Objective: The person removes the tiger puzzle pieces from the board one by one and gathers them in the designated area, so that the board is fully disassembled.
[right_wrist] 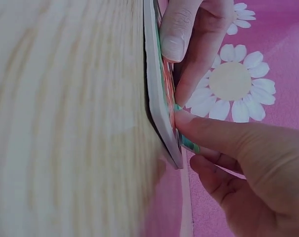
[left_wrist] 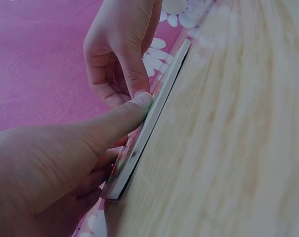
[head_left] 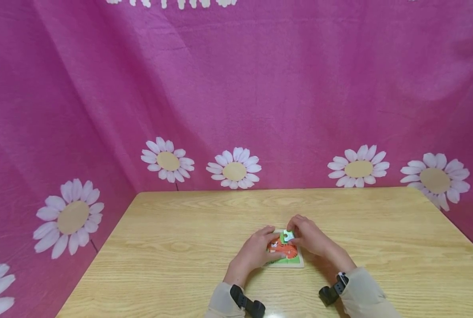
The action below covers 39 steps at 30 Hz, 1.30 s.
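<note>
A small flat jigsaw puzzle board (head_left: 292, 265) with an orange striped animal on green and a pale rim lies on the table. My left hand (head_left: 253, 252) spans its left side, thumb across the lower part of the picture and fingers on the upper part. My right hand (head_left: 310, 237) pinches a green and white puzzle piece (head_left: 287, 236) at the board's upper right corner. In the right wrist view this piece (right_wrist: 190, 144) sits tilted between thumb and fingers, partly hidden by them. Seen from the left wrist, the board's edge (left_wrist: 154, 116) runs just under the left thumb.
The wooden table (head_left: 173, 251) stretches out on both sides of the board. A pink cloth (head_left: 292, 88) with white daisies hangs behind and to the sides. A black strap with a small camera (head_left: 247, 302) is on the left wrist, another camera (head_left: 333, 290) on the right.
</note>
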Tool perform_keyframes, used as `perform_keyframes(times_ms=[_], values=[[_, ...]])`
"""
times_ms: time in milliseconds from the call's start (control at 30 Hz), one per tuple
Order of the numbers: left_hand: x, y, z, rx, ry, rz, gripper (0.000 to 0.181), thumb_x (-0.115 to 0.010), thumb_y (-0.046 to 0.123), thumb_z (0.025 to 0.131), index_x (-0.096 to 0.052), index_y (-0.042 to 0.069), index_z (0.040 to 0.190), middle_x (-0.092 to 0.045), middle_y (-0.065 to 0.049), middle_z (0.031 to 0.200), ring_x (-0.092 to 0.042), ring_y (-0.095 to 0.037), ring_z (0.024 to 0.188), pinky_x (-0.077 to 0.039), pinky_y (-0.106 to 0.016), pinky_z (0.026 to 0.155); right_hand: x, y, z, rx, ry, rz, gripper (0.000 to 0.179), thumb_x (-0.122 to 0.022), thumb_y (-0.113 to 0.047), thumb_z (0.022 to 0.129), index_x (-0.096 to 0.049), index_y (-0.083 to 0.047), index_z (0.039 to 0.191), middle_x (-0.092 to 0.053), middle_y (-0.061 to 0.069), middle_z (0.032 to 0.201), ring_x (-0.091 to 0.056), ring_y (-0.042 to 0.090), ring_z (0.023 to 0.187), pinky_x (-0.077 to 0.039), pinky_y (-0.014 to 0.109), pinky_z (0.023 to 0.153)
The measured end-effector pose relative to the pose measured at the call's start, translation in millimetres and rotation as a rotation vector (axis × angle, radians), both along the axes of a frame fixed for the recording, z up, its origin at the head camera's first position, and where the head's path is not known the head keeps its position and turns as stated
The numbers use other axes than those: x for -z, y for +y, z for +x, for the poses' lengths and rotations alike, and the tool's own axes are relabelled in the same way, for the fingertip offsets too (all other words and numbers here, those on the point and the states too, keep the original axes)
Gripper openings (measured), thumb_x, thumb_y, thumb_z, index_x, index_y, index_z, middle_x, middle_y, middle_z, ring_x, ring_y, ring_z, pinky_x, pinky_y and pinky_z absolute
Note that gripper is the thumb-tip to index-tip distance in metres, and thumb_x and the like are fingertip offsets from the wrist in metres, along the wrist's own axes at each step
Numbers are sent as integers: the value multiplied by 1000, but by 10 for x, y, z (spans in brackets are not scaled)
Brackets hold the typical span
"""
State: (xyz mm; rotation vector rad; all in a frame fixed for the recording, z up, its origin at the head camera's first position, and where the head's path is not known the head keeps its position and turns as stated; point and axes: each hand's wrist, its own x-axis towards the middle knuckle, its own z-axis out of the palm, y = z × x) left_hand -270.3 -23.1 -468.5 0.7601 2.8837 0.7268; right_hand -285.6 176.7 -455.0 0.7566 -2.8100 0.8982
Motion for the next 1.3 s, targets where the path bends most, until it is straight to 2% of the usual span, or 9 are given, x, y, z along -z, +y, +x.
perform_keyframes(times_ms=[100,367,700,900,1100,1300], values=[[6,-1,9,1,-4,4,61,-71,46,86,-57,18,139,-46,-2,152,-42,-24,142,-42,-41,113,11,5,8,10,-16,-21,20,-77,-3,81,-62,-2,94,-56,4,86,-47,12,78,-41,20,65],[8,-4,18,-9,-6,18,61,-73,44,85,-57,18,138,-46,-3,152,-42,-24,143,-41,-42,114,53,47,21,15,8,-95,19,-73,6,80,-63,-2,95,-62,6,88,-54,11,78,-47,19,66],[20,-10,8,-6,-8,33,61,-73,44,85,-58,19,138,-47,-3,152,-41,-23,143,-40,-42,115,81,89,13,58,-128,-208,18,-66,8,86,-65,-3,101,-65,8,95,-54,10,82,-48,17,69],[22,-13,4,1,3,35,61,-74,44,84,-58,18,138,-47,-3,151,-42,-24,143,-41,-42,114,70,102,4,56,-178,-245,18,-64,7,87,-66,-3,102,-65,9,96,-54,10,82,-47,17,68],[16,-8,-3,1,-3,28,62,-73,45,85,-57,19,139,-46,-2,152,-41,-25,143,-41,-42,115,67,101,12,44,-181,-245,22,-63,10,87,-67,-3,105,-66,11,100,-57,13,85,-49,18,72],[14,-11,-3,2,-9,27,62,-73,45,85,-57,19,139,-46,-3,153,-41,-24,143,-40,-42,115,71,84,23,94,-226,-248,23,-63,7,88,-68,-7,105,-67,11,107,-61,19,91,-51,24,77]])
